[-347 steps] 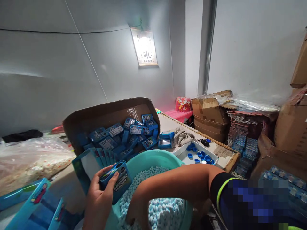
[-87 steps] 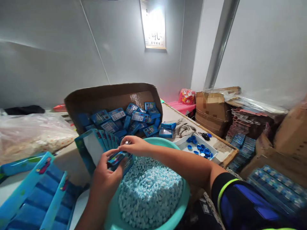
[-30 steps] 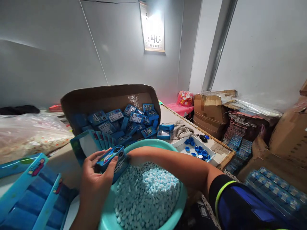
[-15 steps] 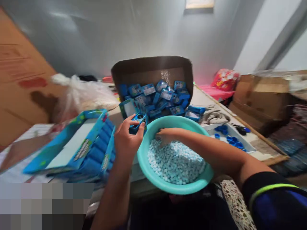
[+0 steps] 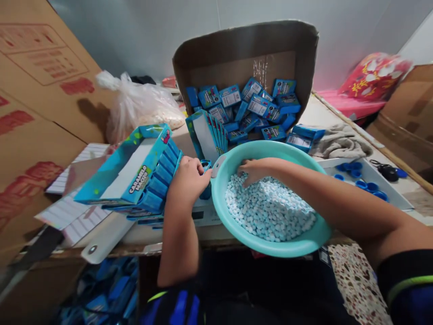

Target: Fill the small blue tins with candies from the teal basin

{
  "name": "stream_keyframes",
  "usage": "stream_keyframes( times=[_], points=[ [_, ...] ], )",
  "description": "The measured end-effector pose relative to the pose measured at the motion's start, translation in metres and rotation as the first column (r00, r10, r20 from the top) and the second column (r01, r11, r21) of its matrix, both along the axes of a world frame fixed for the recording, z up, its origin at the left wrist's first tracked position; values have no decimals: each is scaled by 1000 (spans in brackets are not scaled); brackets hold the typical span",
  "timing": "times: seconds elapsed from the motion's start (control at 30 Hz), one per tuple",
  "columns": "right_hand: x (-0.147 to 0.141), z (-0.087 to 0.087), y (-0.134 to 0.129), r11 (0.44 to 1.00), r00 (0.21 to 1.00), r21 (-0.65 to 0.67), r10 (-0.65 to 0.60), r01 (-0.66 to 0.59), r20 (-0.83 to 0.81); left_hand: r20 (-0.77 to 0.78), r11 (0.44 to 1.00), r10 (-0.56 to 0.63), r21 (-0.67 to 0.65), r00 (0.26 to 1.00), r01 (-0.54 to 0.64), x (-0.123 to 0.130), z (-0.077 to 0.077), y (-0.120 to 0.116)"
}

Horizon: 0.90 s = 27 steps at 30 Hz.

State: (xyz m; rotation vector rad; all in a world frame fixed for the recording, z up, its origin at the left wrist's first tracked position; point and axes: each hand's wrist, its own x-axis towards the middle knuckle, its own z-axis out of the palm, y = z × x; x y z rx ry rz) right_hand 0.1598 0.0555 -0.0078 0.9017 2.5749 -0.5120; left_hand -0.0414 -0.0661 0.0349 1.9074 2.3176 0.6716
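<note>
I'm working at a white table top [image 5: 333, 115] in a tight grey-walled room, with a sheet of printed cardboard [image 5: 37, 90] leaning in on my left and a knotted plastic bag [image 5: 138, 108] beyond it. Ahead stands an open cardboard box [image 5: 243, 45] heaped with blue packets [image 5: 243, 108], and to the right a white tray [image 5: 368, 183] holds blue bottle caps [image 5: 361, 180] beside a grey cloth [image 5: 341, 144].

My left hand [image 5: 189, 178] is closed around a small blue box [image 5: 205, 192], which stands roughly upright with its long axis vertical, mostly hidden by my fingers, just beside the rim of a teal basin [image 5: 287, 246]. My right hand [image 5: 253, 171] is down inside the basin, fingers curled and pressing into pale blue candies [image 5: 270, 207]
</note>
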Motion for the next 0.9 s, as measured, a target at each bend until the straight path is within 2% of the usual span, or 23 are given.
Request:
stream_keyframes(
  times=[0.1,0.23,0.43,0.53,0.63,0.77,0.9],
  points=[
    [0,1,-1,1000,999,-3,9,-9,34,4,1000,22,11,1000,-22,4,2,-4],
    [-1,3,-3,1000,997,-23,6,-4,76,50,992,-18,130,999,12,7,5,-7],
    [0,11,-6,999,996,-40,8,-4,93,89,950,-79,309,993,48,10,5,-7],
    [-1,11,-8,999,995,-34,6,-3,99,76,928,-39,372,996,7,10,5,-6],
    [-5,10,-12,999,990,26,28,-32,136,72,901,27,430,997,-55,10,5,-5],
    [-11,9,-19,990,981,22,133,-138,144,108,895,26,441,994,-71,6,3,-5],
    [-12,10,-21,987,980,-4,162,-163,119,138,916,-12,398,990,-45,1,1,-6]
  ],
)
